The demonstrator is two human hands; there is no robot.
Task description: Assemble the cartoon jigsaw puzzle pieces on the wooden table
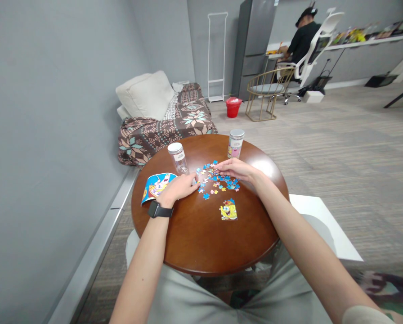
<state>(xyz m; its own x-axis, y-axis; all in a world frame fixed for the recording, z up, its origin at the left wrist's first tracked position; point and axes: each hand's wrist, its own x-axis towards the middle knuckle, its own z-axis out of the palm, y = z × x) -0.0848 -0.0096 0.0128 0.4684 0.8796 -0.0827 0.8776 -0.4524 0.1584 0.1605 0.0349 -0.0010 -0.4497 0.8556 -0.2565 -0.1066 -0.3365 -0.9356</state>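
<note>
On the round table (194, 243), two lidded jars: clear jar (181, 164) at left, contents too small to make out; printed jar (235, 146) at the far side, inside hidden. Left hand (181, 187) at the left edge of the loose puzzle pieces (218, 178), right hand (234, 168) over them, fingertips close together; can't tell from here if either pinches one. Joined block (229, 210) lies nearside, picture sheet (154, 184) beside left hand. Behind: sofa (167, 123), red bin (233, 109), someone seated (302, 41)

Small puzzle pieces (224, 178) lie scattered, mostly blue, apparently loose.
</note>
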